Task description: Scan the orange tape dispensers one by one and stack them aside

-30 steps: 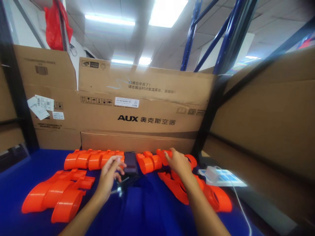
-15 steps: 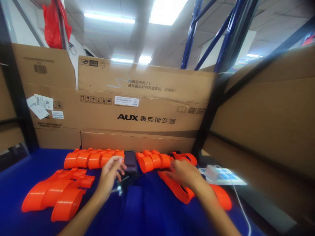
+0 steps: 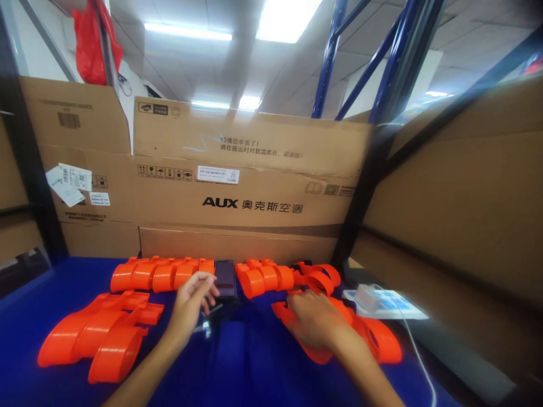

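My left hand (image 3: 195,297) hovers at the middle of the blue surface, fingers loosely curled and apart with nothing visible in them. Close to its fingertips stands a dark rectangular block (image 3: 225,278), with a black glossy thing (image 3: 227,310) in front of it. On the right, my right hand (image 3: 314,319) reaches down onto an orange curved plastic piece (image 3: 316,354) and grips it; the hand hides most of the fingertips. Another orange curved piece (image 3: 384,341) lies just right of that hand.
Orange curved parts (image 3: 163,275) line the back left, and more orange parts (image 3: 266,279) sit right of the block. An orange cluster (image 3: 95,333) lies front left. A power strip (image 3: 388,304) with a white cable is at right. Cardboard (image 3: 250,186) walls the back.
My right hand has lowered onto the orange piece and closed on it, and that piece has shifted slightly toward me. My left hand has hardly moved.
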Available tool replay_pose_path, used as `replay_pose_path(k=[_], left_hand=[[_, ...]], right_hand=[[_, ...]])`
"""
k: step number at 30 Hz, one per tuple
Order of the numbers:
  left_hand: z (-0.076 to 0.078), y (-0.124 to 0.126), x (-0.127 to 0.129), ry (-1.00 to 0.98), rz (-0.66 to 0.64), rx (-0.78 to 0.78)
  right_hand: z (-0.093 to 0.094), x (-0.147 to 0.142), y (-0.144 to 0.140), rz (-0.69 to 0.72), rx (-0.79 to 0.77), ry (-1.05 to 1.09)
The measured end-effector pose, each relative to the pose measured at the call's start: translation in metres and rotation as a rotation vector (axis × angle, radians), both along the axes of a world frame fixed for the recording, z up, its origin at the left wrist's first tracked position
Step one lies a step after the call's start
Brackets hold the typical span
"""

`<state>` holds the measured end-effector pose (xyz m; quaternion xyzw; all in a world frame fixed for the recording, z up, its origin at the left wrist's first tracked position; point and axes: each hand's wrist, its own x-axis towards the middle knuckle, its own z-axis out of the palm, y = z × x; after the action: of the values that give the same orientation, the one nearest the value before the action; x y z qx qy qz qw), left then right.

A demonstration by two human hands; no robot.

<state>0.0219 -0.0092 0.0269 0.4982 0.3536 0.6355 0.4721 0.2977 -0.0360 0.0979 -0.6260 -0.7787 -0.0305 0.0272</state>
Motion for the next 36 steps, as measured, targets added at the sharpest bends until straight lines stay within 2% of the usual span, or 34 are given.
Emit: replay_pose_path(k=[3, 8, 13, 18, 21, 23, 26, 28, 33, 36], left_hand=[[-0.001, -0.002, 0.002, 0.017, -0.038, -0.004], [-0.002, -0.003, 0.008, 0.061, -0.147, -0.022], [0.001, -0.010, 0.014, -0.037, -0.179, -0.042], [-0.001, -0.011, 0.012, -0.294, -0.087, -0.178], [0.001, -0.007, 0.011, -0.363, -0.052, -0.212], [0.003, -0.005, 0.011, -0.360, -0.051, -0.209], [0.003, -0.004, 0.013, -0.340, -0.058, -0.207], [0.000, -0.006, 0.013, -0.344, -0.039, -0.216], [-0.003, -0.011, 0.015, -0.308, -0.060, -0.248], [0.002, -0.014, 0.016, -0.235, -0.124, -0.189]], right_hand=[[0.015, -0.010, -0.011, -0.002, 0.023, 0.012], [0.039, -0.041, -0.030, 0.074, 0.202, 0.071], [0.047, -0.079, -0.040, 0.204, 0.325, 0.223], [0.035, -0.112, -0.038, 0.354, 0.304, 0.458], [0.030, -0.121, -0.034, 0.460, 0.260, 0.649], [0.029, -0.120, -0.027, 0.450, 0.276, 0.740], [0.024, -0.109, -0.007, 0.346, 0.305, 0.844], [0.016, -0.099, 0.009, 0.322, 0.237, 0.935], [-0.016, -0.085, 0.036, 0.464, -0.151, 1.257], [-0.031, -0.085, 0.038, 0.451, -0.236, 1.364]])
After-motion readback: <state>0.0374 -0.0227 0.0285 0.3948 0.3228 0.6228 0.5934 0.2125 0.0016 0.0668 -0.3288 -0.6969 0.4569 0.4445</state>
